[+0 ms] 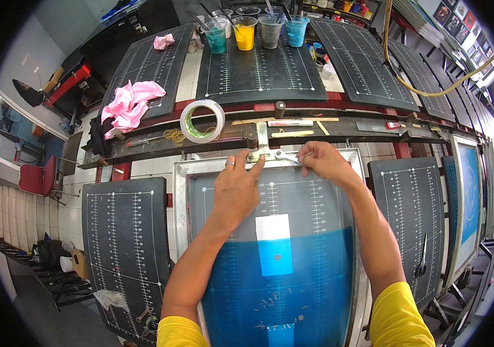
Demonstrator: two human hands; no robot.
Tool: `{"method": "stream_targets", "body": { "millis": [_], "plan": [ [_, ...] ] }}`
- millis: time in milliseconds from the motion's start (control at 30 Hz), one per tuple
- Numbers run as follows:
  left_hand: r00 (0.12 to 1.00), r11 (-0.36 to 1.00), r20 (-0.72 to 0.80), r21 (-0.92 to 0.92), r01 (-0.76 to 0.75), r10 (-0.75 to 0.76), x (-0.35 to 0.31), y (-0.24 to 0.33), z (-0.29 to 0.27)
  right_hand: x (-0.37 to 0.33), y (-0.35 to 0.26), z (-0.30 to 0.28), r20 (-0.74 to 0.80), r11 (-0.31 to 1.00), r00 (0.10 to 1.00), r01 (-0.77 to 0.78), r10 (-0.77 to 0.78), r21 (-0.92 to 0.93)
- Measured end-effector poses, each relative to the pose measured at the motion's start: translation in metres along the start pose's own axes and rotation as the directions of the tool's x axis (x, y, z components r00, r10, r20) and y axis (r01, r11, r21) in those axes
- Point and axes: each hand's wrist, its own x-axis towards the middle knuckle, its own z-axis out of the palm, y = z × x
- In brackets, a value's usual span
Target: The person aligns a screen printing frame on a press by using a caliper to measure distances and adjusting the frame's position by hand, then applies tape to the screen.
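Observation:
A screen-printing frame (180, 191) with blue-coated mesh stands in front of me, its far bar under a metal hinge clamp (262, 139). My left hand (238, 188) lies on that bar, fingers spread around the left side of the clamp, a ring on one finger. A small wrench (289, 158) is pinched in my right hand (325, 165), its head at the bolt on the clamp's right side. Through the mesh shows a white paper piece (272, 225) above the dark, ruler-marked board.
Behind the clamp, a ledge (348, 134) carries a tape roll (188, 124), a marker (290, 122) and sticks. Ink cups (245, 37) stand on the far board. Pink cloth (131, 107) lies at left. Scissors (422, 257) rest on the right board (403, 202); wrenches (144, 315) lie lower left.

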Motion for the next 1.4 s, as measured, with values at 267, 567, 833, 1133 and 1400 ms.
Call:
{"method": "stream_targets", "body": {
  "millis": [267, 567, 833, 1133, 1400],
  "plan": [
    [1.000, 0.999, -0.027, -0.035, -0.014, 0.014, -0.001, -0.005, 0.000, -0.030, 0.009, 0.093, -0.113, 0.834, 0.988, -0.029, 0.109, 0.551],
    [0.997, 0.992, -0.072, -0.118, -0.041, 0.032, -0.001, -0.014, 0.004, -0.032, 0.010, 0.108, -0.194, 0.815, 0.979, 0.059, 0.067, 0.577],
    [0.996, 0.994, -0.060, -0.076, -0.073, 0.069, -0.003, -0.014, 0.005, -0.026, 0.008, 0.051, -0.417, 0.980, 0.890, 0.197, -0.183, -0.009],
    [0.998, 0.996, -0.008, -0.065, -0.061, 0.060, -0.004, -0.010, 0.002, -0.020, 0.009, 0.034, -0.376, 0.961, 0.901, 0.133, -0.218, -0.241],
    [0.998, 0.996, -0.005, -0.067, -0.065, 0.065, -0.004, -0.010, 0.001, -0.024, -0.004, 0.023, -0.301, 0.927, 0.932, 0.080, -0.200, -0.366]
  ]
}}
